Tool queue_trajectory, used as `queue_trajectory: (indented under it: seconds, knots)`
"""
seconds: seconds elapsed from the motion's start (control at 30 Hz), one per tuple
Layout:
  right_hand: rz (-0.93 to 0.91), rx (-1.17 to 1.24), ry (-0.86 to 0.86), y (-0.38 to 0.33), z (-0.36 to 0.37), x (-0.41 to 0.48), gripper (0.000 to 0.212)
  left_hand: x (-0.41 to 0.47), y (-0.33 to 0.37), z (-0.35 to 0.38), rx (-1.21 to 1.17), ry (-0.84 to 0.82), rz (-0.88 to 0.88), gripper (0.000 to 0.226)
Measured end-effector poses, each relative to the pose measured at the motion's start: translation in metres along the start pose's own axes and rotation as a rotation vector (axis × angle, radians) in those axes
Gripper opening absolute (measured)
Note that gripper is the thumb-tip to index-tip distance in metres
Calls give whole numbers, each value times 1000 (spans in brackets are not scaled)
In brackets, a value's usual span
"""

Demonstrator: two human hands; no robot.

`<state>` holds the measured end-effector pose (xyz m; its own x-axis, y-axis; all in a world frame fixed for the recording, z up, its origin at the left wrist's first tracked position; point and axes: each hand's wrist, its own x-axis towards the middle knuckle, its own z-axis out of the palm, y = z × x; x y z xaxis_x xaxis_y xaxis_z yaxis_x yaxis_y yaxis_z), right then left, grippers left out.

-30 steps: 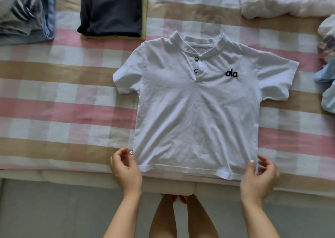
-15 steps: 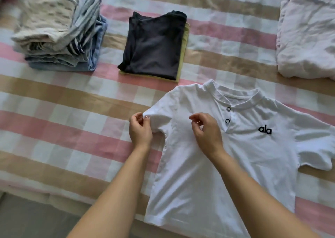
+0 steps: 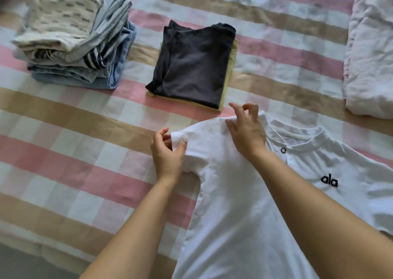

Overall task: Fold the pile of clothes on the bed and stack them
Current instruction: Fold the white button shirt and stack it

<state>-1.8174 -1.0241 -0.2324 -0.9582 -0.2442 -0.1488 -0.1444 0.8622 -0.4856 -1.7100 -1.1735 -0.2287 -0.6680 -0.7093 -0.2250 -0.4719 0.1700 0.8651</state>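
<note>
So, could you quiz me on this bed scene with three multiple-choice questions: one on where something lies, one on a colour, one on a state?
1. Where does the folded dark grey garment lie?
A. on a folded yellow-green garment
B. on the floor
C. on a chair

2. What colour is the "ala" lettering on the white short-sleeved shirt?
A. red
B. black
C. blue

3. What is the left hand doing?
A. hanging at the person's side
B. gripping a hanger
C. pinching the shirt's sleeve

Answers: 1 A, a yellow-green edge shows beneath the dark garment; 2 B, the letters on the chest are black; 3 C, thumb and fingers nip the sleeve's edge.
</note>
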Motion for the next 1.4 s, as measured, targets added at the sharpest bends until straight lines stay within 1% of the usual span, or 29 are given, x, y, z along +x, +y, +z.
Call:
queue_trajectory:
  seconds: [0.07, 0.13, 0.17, 0.2, 0.23, 0.3, 0.37, 0.43, 0.5, 0.53, 0.6, 0.63, 0.67, 0.7, 0.77, 0.8, 0.83, 0.9, 0.97, 1.0, 1.07, 1.1, 1.13, 1.17, 1.23, 1.27, 1.33, 1.37, 1.4]
  knots:
    - [-29, -52, -136, 1, 0, 16, 29, 13, -1, 3, 22, -65, -122, 50]
    - [-23, -72, -239, 2, 1, 26, 20, 26, 4, 5, 15, -145, -179, 50]
    - [-18, -54, -248, 2, 1, 28, 18, 30, 8, 5, 4, -184, -186, 48]
    - [-15, -17, -223, 2, 1, 29, 17, 32, 12, 5, -12, -197, -161, 46]
    - [-15, 22, -171, 1, 1, 27, 17, 33, 15, 5, -27, -175, -92, 42]
    - [-28, 37, -51, 2, 3, 20, 18, 31, 20, 4, -41, -79, 83, 36]
    - [-30, 8, 10, 2, 8, 14, 17, 28, 20, 5, -28, -17, 175, 33]
    - [2, 3, 21, -1, 13, 11, 18, 29, 14, 7, 12, 6, 139, 32]
    - [26, 3, 52, -7, 15, 6, 26, 32, 7, 8, 34, -6, 31, 35]
    - [9, 10, 89, -10, 15, 1, 29, 34, 4, 7, 24, -15, -3, 36]
    - [-122, 34, 164, -18, 17, -14, 28, 33, 2, 4, -3, 0, -15, 35]
    - [-211, 23, 171, -22, 21, -23, 28, 32, 1, 2, -9, 19, -19, 33]
    - [-284, -14, 127, -27, 27, -31, 32, 31, 0, 0, -12, 35, -37, 32]
    - [-318, -73, 11, -31, 34, -37, 40, 30, 0, -2, -7, 37, -68, 30]
    - [-307, -214, -232, -36, 52, -44, 58, 28, -2, -5, 18, -5, -134, 28]
    - [-291, -269, -290, -36, 61, -45, 63, 26, -3, -6, 30, -39, -151, 27]
    - [-280, -312, -312, -36, 68, -44, 64, 23, -3, -7, 46, -75, -158, 27]
    - [-266, -329, -315, -37, 72, -44, 63, 18, -2, -7, 82, -144, -159, 31]
    - [-243, -223, -292, -40, 65, -44, 58, 13, -1, -8, 35, -200, -187, 41]
    - [-225, -122, -245, -43, 58, -47, 53, 11, 2, -9, -21, -214, -212, 45]
    - [-154, 140, -68, -47, 42, -55, 37, 5, 9, -10, -127, -221, -212, 49]
    - [-94, 285, 7, -50, 34, -60, 30, 2, 13, -11, -149, -220, -163, 49]
    - [-13, 444, 43, -50, 26, -65, 25, -3, 17, -9, -141, -225, -84, 49]
    - [86, 614, 36, -50, 18, -69, 22, -9, 23, -7, -117, -238, 8, 49]
    - [283, 973, -38, -46, 4, -75, 18, -23, 39, 2, -57, -298, 196, 49]
    - [360, 1107, -60, -42, -1, -78, 19, -30, 45, 8, -17, -336, 291, 49]
    - [468, 1241, -25, -28, -8, -81, 22, -41, 53, 23, 104, -427, 449, 49]
    - [527, 1264, 10, -20, -10, -81, 22, -45, 53, 32, 167, -492, 486, 47]
    - [592, 1262, 33, -13, -10, -81, 22, -47, 51, 39, 224, -559, 486, 45]
